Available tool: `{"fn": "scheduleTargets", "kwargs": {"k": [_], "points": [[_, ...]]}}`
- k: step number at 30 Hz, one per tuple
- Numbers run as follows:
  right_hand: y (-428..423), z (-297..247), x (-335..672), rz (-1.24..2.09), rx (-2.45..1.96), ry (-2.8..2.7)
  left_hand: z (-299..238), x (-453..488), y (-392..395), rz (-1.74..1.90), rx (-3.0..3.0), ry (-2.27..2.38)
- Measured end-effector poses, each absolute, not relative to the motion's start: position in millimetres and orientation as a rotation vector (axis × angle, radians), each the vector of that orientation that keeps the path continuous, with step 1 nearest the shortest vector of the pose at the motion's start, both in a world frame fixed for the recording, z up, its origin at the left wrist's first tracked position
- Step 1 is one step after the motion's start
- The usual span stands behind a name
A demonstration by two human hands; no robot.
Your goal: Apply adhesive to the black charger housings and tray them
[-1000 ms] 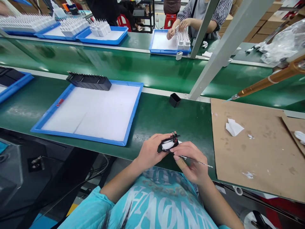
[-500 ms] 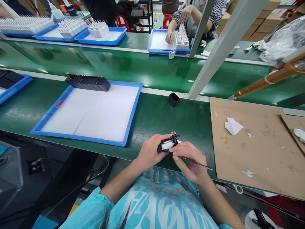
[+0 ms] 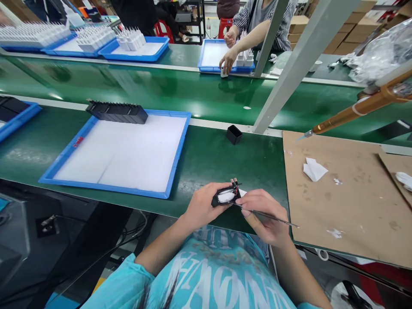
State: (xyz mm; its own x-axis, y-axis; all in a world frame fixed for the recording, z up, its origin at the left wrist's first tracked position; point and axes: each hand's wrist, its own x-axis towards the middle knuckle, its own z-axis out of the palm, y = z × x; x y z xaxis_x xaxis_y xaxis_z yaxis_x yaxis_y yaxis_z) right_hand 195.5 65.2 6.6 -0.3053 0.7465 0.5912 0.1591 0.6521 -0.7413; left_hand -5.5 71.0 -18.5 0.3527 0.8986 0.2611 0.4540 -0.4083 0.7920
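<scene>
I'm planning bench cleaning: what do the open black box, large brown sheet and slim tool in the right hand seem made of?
Small open black box: likely plastic, semi-gloss, thin-walled. Large flat brown sheet: probably cardboard, matte, showing stains. Slim dark straight tool: perhaps metal, faint glints.

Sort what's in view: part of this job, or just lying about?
Seemingly in the job:
Pronged black plug (left hand)
Slim tool (right hand)
Blue-rimmed tray
Row of black plugs
Open black casing

Seemingly lying about:
White paper scrap
Plastic bag
</scene>
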Motion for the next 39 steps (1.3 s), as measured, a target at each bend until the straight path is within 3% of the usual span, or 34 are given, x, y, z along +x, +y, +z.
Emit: {"fn": "scheduleTargets", "kwargs": {"k": [39], "points": [[67.1,4.6,198.9,0.703,-0.779,-1.814,-17.8,-4.4,68.1,0.896,1.963,1.135]]}}
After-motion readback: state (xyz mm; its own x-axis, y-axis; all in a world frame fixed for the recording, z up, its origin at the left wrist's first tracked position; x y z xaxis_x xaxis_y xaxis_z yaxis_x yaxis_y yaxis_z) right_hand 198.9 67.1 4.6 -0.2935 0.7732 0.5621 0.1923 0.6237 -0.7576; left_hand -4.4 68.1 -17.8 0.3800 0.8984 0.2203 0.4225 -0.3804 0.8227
